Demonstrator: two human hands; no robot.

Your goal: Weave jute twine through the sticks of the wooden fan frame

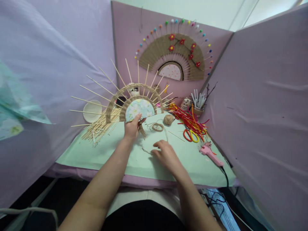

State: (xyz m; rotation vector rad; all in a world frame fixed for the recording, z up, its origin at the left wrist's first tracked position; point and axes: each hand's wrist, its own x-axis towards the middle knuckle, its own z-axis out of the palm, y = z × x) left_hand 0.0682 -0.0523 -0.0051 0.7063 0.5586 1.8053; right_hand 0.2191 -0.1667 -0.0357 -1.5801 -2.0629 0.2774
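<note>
My left hand grips a half-round woven fan by its bottom edge, holding it upright over the table. The fan has a flowered light-blue centre, two bands of woven twine and thin sticks fanning out past the rim. Below its middle hangs a brown tassel-like bundle, partly behind my fingers. Lower right, my right hand is closed on a length of twine, whose short end sticks out left of the fingertips. Loose loops of twine lie beyond it, beside a twine ball.
Thin sticks lie in a heap at left, by a white dish. Scissors, red and yellow pipe cleaners and a pink glue gun with its cord are at right. A finished fan hangs behind.
</note>
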